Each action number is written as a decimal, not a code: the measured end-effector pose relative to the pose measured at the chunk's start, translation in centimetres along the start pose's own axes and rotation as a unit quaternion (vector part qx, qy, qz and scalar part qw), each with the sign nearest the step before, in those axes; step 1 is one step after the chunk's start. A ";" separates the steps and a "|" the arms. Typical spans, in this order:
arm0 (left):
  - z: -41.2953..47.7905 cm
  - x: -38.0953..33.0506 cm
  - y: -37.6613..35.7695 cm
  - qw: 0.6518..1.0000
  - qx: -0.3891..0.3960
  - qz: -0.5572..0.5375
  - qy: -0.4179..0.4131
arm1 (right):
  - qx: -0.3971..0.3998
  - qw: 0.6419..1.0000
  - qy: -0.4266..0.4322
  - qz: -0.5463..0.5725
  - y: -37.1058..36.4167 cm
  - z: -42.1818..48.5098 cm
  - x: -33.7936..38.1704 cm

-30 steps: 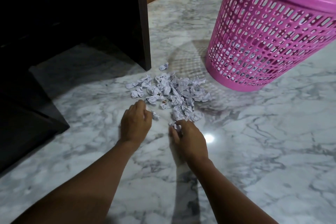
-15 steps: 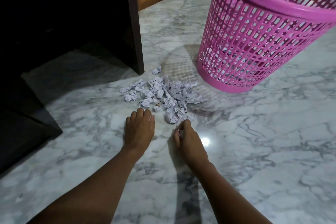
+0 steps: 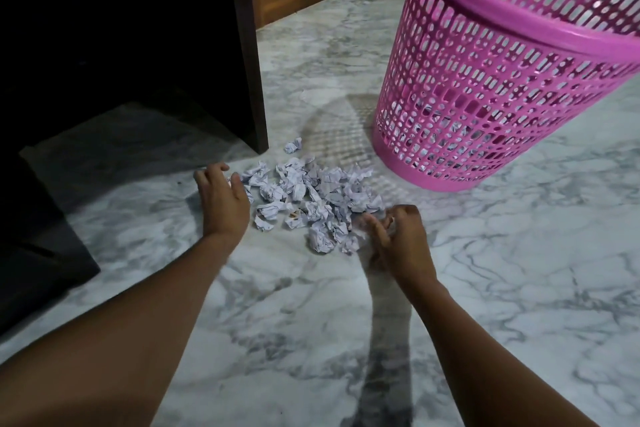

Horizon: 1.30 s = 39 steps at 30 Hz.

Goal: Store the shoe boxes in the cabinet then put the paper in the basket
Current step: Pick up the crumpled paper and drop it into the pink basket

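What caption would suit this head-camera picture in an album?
A left hand and right hand flank a heap of crumpled paper on marble floor, beside a pink basket.

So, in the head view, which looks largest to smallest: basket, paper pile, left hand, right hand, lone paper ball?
1. basket
2. paper pile
3. left hand and right hand: they look alike, so I do not rank them
4. lone paper ball
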<state>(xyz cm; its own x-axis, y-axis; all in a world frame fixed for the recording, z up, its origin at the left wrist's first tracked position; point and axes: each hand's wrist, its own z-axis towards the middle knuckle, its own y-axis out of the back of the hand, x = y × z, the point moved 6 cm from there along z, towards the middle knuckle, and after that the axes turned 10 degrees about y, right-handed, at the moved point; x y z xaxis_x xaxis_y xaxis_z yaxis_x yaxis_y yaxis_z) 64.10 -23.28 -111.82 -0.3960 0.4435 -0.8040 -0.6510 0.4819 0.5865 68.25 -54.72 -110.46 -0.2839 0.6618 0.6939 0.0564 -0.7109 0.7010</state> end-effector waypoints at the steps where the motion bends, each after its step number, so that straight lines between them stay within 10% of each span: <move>1: 0.3 -0.1 -0.4 1.000 0.015 0.008 -0.002 | 0.025 1.000 0.005 -0.008 -0.4 0.0 -0.4; 19: -2.0 -3.4 -5.4 0.950 0.249 0.061 -0.179 | 0.269 0.925 0.235 -0.126 -7.0 5.1 2.6; 39: -4.6 -5.0 -6.1 0.996 0.082 -0.004 -0.038 | 0.120 0.954 0.271 0.048 -8.8 5.1 5.5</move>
<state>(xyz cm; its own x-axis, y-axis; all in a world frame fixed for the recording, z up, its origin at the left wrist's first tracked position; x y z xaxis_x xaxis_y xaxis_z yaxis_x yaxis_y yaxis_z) 67.05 -31.90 -111.81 -0.3377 0.4924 -0.8022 -0.5364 0.5997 0.5938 71.05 -43.58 -111.96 -0.7153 0.3301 0.6160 0.3059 -0.6446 0.7007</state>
